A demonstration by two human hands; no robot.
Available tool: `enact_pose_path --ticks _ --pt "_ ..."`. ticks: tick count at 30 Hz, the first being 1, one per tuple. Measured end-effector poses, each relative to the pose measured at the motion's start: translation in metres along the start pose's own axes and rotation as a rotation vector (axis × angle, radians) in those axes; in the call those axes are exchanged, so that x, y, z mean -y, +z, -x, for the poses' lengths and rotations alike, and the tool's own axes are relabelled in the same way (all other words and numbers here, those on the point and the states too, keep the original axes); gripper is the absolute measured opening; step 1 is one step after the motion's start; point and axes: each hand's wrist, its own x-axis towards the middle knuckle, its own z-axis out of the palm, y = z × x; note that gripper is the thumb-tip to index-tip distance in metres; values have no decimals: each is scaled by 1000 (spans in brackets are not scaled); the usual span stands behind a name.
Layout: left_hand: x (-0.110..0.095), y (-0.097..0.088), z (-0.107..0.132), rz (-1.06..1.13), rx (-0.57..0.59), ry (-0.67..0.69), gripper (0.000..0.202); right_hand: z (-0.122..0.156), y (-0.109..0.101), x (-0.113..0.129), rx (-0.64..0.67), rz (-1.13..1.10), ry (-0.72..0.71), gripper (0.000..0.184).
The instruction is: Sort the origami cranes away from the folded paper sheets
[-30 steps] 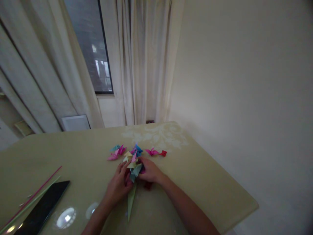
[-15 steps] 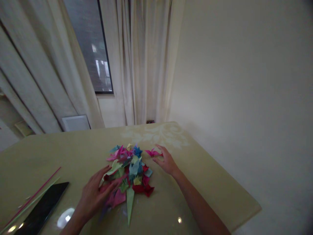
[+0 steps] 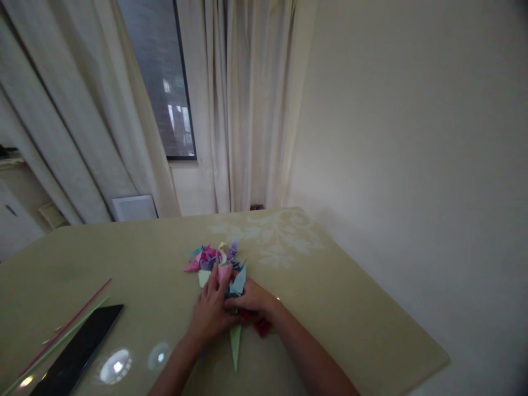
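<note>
A pile of small folded paper pieces point(image 3: 214, 258) in pink, blue, green and red lies in the middle of the yellow-green table point(image 3: 330, 297). My left hand point(image 3: 211, 313) and my right hand point(image 3: 252, 301) press in on the pile from both sides, fingers curled around a bunch of the papers. A long green paper point point(image 3: 235, 346) sticks out below my hands toward me. A red piece point(image 3: 263, 326) shows under my right wrist.
A black flat device point(image 3: 78, 355) lies at the lower left, with a pink straw point(image 3: 68, 325) and a green straw point(image 3: 53, 345) beside it. Curtains point(image 3: 247, 104) and a dark window point(image 3: 160, 77) stand behind the table. The table's right edge point(image 3: 396, 313) drops off near the wall.
My hands were spread apart over the scattered papers half a second ago; now both have come together and gathered the papers into a tight bunch. The pink piece at the right has joined the pile.
</note>
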Motion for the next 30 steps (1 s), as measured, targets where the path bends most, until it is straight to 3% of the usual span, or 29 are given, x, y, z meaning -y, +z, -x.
enact_pose_path --ticks 4,11,13,15,18,22,25,30 --pt "6 -15 -15 110 -18 78 97 -7 13 6 -95 -193 3 69" --pt "13 -59 -32 250 -276 102 53 -12 -14 40 -295 -89 -112 59" --pt "16 -72 -26 276 -302 61 61 -7 -26 43 -306 -58 -143 67" --pt "26 -80 -13 298 -250 -8 78 0 -40 39 -295 -16 -117 80" --pt "51 -75 17 231 -173 -53 92 12 -62 25 -281 74 2 93" --pt "77 -48 52 45 -296 -67 81 2 -81 11 -345 254 88 82" --pt "77 -35 60 9 -267 -65 81 -32 -81 7 -340 376 104 83" --pt "67 -29 58 -109 -233 169 90 -108 -60 7 -212 532 191 97"
